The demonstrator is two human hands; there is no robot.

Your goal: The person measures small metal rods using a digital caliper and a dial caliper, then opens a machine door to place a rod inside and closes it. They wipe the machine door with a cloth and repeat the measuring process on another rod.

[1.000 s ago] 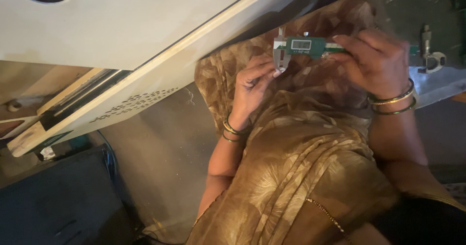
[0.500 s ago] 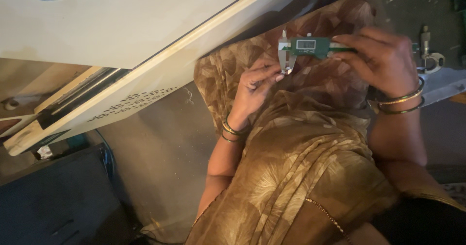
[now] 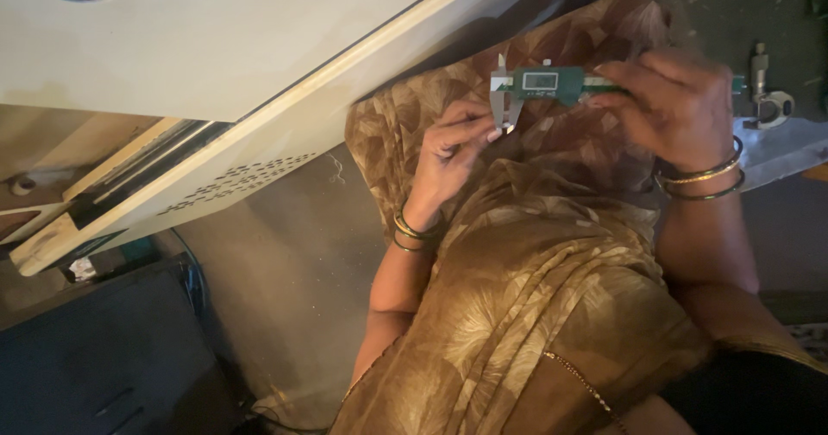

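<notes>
Because the digital caliper [image 3: 552, 84] is a stiff metal bar with a sliding head and a small screen, it likely handles as a rigid, fairly light tool that wants a firm but gentle hold: the beam and the body of the slider are the safe places to take it, while the thin measuring jaws and the screen look like the parts most easily knocked or scratched. It sits high in the scene, right of centre, held level over the person's lap above the brown leaf-patterned cloth [image 3: 535, 280]. It looks green along the slider body, with a pale rectangular display and 2 bright steel jaws pointing down at its left end. The right hand [image 3: 681, 107] is wrapped around the beam and the right part of the slider, fingers curled over it, 2 bangles at the wrist. The left hand [image 3: 453, 146] is pinched narrow, thumb and fingertips brought together just under the jaws; whatever small part they hold there is too small to tell. Farther right, a metal fixture [image 3: 763, 99] rests on a grey surface, and a cream machine housing [image 3: 216, 81] fills the far left.
</notes>
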